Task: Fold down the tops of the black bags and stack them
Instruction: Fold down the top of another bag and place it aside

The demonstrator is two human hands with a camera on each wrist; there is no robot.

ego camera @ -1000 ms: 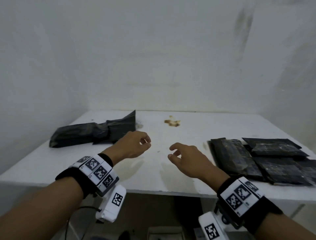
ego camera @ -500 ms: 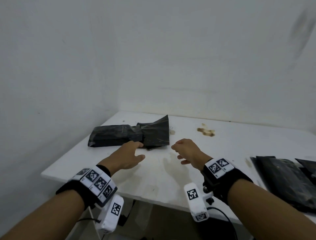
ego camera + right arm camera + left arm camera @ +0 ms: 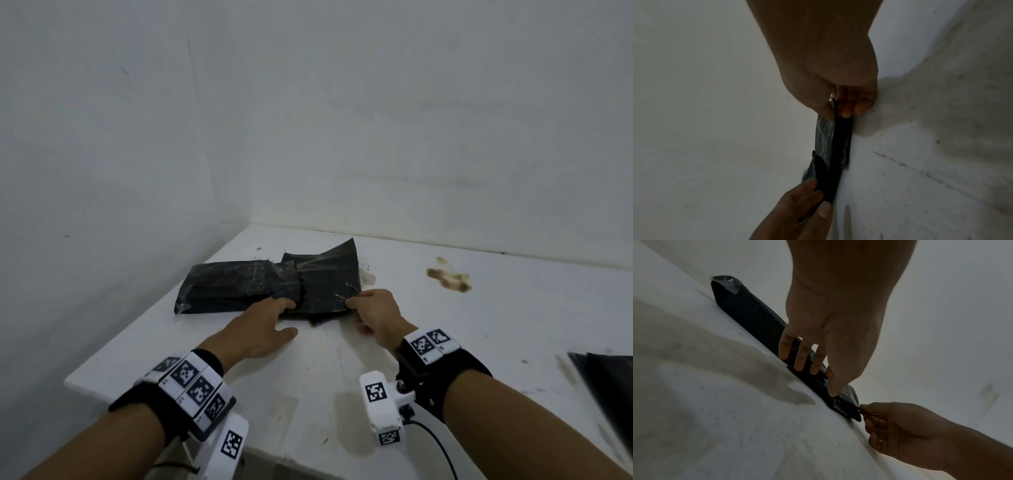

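A black bag [image 3: 236, 287] lies near the table's far left corner, its filled body to the left and its flat empty top [image 3: 325, 277] to the right. My left hand [image 3: 290, 317] rests with straight fingers on the bag's near edge where body meets top; in the left wrist view its fingertips [image 3: 800, 366] and thumb touch the bag [image 3: 748, 311]. My right hand [image 3: 350, 302] pinches the top's near right corner, and the right wrist view shows thumb and fingers [image 3: 846, 112] closed on the bag's edge [image 3: 838, 138].
The white table [image 3: 342, 394] stands in a corner, with walls close on the left and behind. A brown stain [image 3: 448, 279] marks the far middle. More black bags [image 3: 606, 383] lie at the right edge of the head view.
Both hands have reached forward and left to the black bag. The left hand now rests on it and the right hand has taken hold of the top's corner.
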